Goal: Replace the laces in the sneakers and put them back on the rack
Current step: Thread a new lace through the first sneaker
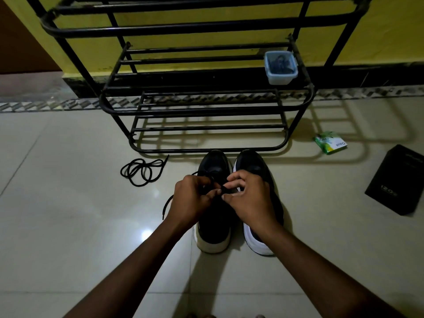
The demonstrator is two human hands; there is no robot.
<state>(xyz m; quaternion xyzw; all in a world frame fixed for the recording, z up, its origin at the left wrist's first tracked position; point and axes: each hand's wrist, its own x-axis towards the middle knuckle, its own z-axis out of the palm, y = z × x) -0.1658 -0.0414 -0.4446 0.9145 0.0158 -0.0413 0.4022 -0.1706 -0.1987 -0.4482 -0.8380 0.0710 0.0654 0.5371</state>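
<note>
Two black sneakers with white soles stand side by side on the floor, toes toward the rack: the left sneaker and the right sneaker. Both hands work over the left sneaker's lacing. My left hand pinches a black lace whose free end trails left onto the tiles. My right hand pinches the same lace at the eyelets. A second black lace lies coiled on the floor to the left. The black metal shoe rack stands just beyond the sneakers.
A clear plastic box holding dark laces sits on the rack's middle shelf at the right. A green packet and a black box lie on the tiles to the right. A yellow wall is behind the rack.
</note>
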